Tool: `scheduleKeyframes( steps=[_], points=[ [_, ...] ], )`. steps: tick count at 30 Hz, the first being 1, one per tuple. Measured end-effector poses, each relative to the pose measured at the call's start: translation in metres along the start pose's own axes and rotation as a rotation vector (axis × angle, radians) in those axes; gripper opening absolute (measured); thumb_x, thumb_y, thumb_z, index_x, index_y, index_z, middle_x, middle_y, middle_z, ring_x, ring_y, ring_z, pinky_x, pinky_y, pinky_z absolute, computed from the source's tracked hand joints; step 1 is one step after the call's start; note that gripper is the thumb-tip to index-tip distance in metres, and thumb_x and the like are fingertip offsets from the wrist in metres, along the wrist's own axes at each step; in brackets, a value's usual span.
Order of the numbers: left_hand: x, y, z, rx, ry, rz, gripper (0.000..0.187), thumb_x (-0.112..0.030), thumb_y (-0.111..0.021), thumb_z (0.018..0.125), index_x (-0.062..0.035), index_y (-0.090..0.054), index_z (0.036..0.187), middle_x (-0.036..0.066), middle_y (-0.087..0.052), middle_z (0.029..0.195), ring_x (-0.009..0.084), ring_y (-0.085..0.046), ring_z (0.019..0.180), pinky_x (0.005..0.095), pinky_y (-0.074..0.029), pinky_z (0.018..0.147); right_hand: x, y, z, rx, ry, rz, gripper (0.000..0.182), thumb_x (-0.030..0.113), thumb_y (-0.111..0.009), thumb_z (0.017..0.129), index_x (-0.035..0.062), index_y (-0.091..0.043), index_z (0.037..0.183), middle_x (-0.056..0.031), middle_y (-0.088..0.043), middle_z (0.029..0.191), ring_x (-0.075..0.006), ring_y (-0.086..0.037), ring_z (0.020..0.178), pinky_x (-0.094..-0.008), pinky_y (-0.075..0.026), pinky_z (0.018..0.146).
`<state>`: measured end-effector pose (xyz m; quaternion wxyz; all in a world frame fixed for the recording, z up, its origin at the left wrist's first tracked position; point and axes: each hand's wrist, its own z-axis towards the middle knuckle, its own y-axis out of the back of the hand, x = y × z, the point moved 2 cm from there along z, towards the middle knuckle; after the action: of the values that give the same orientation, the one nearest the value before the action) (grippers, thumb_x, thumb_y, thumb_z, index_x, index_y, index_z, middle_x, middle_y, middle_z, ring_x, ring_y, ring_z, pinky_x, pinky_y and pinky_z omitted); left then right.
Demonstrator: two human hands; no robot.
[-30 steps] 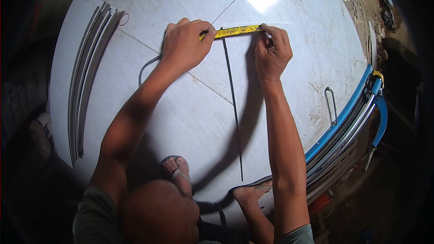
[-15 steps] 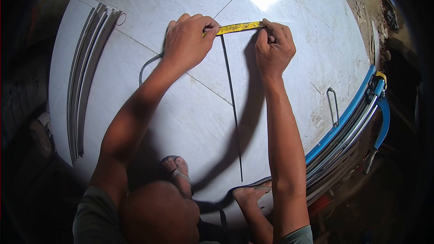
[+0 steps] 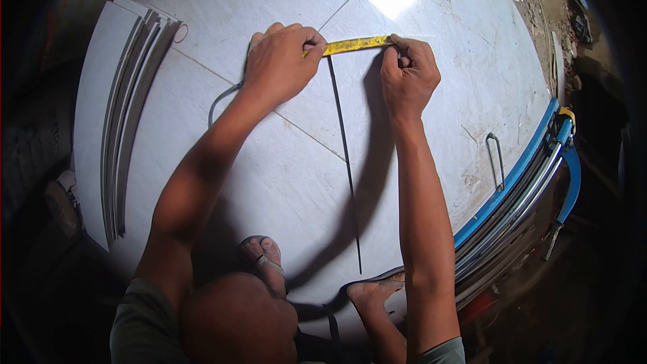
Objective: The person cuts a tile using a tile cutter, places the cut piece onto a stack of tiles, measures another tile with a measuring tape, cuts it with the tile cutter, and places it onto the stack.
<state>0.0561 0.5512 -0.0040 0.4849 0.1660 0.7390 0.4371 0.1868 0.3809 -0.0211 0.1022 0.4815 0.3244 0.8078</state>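
A worn yellow measuring tape (image 3: 356, 45) with dark marks is stretched between my two hands. My left hand (image 3: 282, 61) pinches it at its left end, fingers closed. At the right end, the thumb and forefinger of my right hand (image 3: 412, 73) grip the tape. Below the tape a thin dark rod (image 3: 347, 155) lies lengthwise on the pale tiled floor (image 3: 296, 168), its upper end close to the tape. A dark bent rod or cord (image 3: 221, 100) shows beside my left wrist, partly hidden by the forearm.
Long grey and white strips (image 3: 128, 128) lie stacked at the left. On the right are a blue bar (image 3: 509, 178), several metal tubes (image 3: 532, 192), a blue-framed hacksaw (image 3: 571, 182) and a small bent metal rod (image 3: 497, 158). My sandalled feet (image 3: 264, 253) stand at the bottom. Rubble (image 3: 539, 27) borders the far right.
Almost nothing differs. The view has shifted by a few pixels, and both hands keep the tape stretched in the same place above the rod.
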Motion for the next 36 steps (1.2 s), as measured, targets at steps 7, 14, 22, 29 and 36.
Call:
scheduleKeyframes(
  steps=[7, 14, 22, 29, 36],
  points=[
    [0.002, -0.003, 0.005, 0.035, 0.067, -0.036, 0.01, -0.018, -0.066, 0.088, -0.0187, -0.076, 0.09, 0.005, -0.069, 0.095, 0.028, -0.061, 0.102, 0.0479, -0.043, 0.093, 0.001, 0.01, 0.01, 0.132, 0.017, 0.021, 0.008, -0.003, -0.069, 0.08, -0.0017, -0.07, 0.088, -0.0117, -0.057, 0.08, -0.0234, -0.058, 0.065, -0.0344, -0.046, 0.055],
    [-0.012, 0.01, 0.004, -0.016, 0.051, -0.072, 0.011, -0.02, -0.068, 0.09, -0.0133, -0.074, 0.083, 0.002, -0.067, 0.083, 0.0252, -0.059, 0.09, 0.0432, -0.038, 0.081, -0.004, 0.013, 0.009, 0.147, 0.06, 0.107, 0.016, -0.008, -0.066, 0.083, -0.0005, -0.07, 0.097, -0.0103, -0.061, 0.085, -0.0195, -0.058, 0.064, -0.0307, -0.046, 0.056],
    [-0.013, 0.012, 0.005, 0.018, 0.064, -0.089, 0.011, -0.02, -0.067, 0.091, -0.0125, -0.074, 0.085, 0.003, -0.067, 0.085, 0.0243, -0.058, 0.09, 0.0428, -0.036, 0.082, -0.001, 0.012, 0.009, 0.114, 0.129, 0.074, 0.017, -0.011, -0.068, 0.084, -0.0014, -0.069, 0.099, -0.0112, -0.062, 0.087, -0.0212, -0.061, 0.066, -0.0326, -0.049, 0.058],
    [-0.016, 0.014, 0.007, 0.042, 0.083, -0.065, 0.011, -0.021, -0.068, 0.091, -0.0128, -0.075, 0.085, 0.001, -0.067, 0.083, 0.023, -0.057, 0.086, 0.0412, -0.036, 0.081, 0.002, 0.011, 0.009, 0.096, 0.126, 0.055, 0.019, -0.012, -0.068, 0.084, -0.0013, -0.07, 0.101, -0.0121, -0.063, 0.09, -0.0235, -0.064, 0.067, -0.0329, -0.051, 0.057],
    [-0.016, 0.016, 0.008, 0.033, 0.077, -0.065, 0.013, -0.021, -0.068, 0.091, -0.0119, -0.074, 0.085, 0.001, -0.067, 0.083, 0.022, -0.057, 0.087, 0.04, -0.036, 0.081, 0.002, 0.008, 0.006, 0.074, 0.1, 0.051, 0.02, -0.01, -0.068, 0.084, 0.0001, -0.071, 0.101, -0.0118, -0.064, 0.09, -0.0239, -0.065, 0.066, -0.0327, -0.051, 0.057]
  ],
)
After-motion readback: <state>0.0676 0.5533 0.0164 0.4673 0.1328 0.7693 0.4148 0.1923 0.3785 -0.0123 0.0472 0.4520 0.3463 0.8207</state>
